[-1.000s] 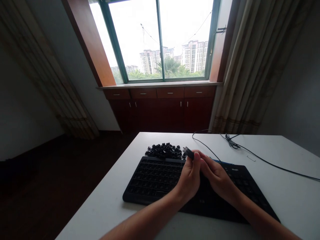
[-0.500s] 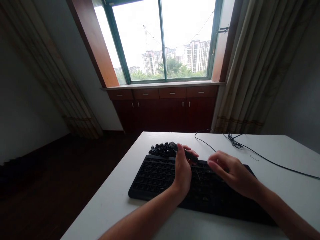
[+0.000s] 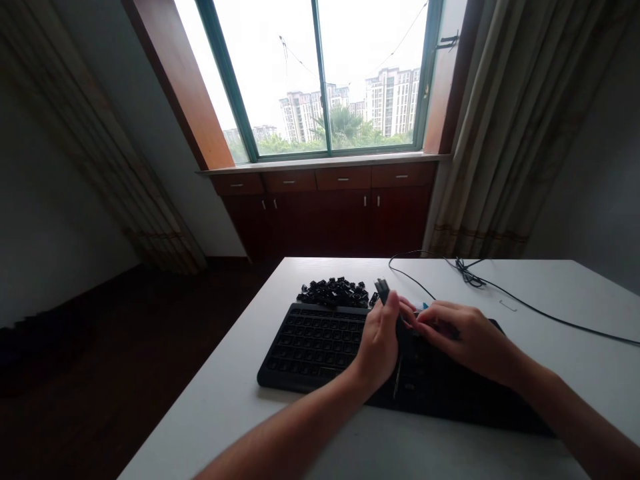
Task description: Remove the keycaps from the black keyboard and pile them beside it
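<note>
A black keyboard lies across the white table, its left part a grid of square openings without keycaps. My left hand is closed around a dark bar-shaped object above the middle of the keyboard. One end of it sticks up past my thumb; its kind I cannot make out. A thin metal wire shows just below that hand. My right hand is closed over the keyboard's right part, its fingertips pinched against my left fingers. What they grip is hidden. A small blue bit shows beside them.
A heap of loose black keycaps lies behind the keyboard. At the back right, a black cable is bundled and runs to the right edge. A thin bent wire lies near it on the white table.
My left hand has moved right and turned, so the dark object's end now points upward. My right fingertips, apart from it before, now meet my left fingers. The view has tilted slightly.
</note>
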A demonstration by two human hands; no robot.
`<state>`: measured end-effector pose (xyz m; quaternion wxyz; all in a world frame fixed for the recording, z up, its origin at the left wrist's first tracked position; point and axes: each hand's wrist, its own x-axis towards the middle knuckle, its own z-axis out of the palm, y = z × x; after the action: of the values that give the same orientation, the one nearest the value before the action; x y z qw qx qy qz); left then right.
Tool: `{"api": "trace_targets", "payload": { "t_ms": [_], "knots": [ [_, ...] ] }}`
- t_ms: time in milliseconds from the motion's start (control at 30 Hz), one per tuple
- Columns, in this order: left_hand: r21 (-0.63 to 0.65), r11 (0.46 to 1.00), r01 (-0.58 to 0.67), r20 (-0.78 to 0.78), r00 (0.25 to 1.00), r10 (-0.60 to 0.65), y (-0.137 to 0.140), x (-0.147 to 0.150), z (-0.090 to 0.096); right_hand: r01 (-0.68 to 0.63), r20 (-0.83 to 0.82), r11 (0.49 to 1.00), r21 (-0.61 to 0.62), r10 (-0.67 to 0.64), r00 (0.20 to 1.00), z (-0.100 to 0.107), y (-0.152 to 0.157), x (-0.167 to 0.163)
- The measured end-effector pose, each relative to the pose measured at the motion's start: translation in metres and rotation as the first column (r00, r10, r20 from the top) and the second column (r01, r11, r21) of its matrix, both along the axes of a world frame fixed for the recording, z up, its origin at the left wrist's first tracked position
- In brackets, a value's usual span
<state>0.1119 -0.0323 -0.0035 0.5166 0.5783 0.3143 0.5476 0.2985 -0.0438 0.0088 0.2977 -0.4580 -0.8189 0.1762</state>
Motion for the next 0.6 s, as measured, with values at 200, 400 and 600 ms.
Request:
{"api": "trace_targets", "payload": {
  "t_ms": [200, 400, 600],
  "knots": [
    [0.057, 0.998, 0.021, -0.071, 0.997, -0.017, -0.005, 0.002, 0.002, 0.106, -0.356, 0.989, -0.100, -0.135, 0.925, 0.000, -0.002, -0.013],
    [0.050, 0.999, 0.019, -0.064, 0.998, -0.016, -0.002, 0.002, -0.001, 0.072, -0.363, 0.991, -0.109, -0.108, 0.925, -0.003, -0.002, -0.019],
    [-0.043, 0.999, -0.021, -0.051, 0.999, 0.019, 0.001, 0.005, -0.007, 0.210, -0.349, 0.969, -0.127, -0.242, 0.905, -0.011, 0.000, -0.019]
  ]
}}
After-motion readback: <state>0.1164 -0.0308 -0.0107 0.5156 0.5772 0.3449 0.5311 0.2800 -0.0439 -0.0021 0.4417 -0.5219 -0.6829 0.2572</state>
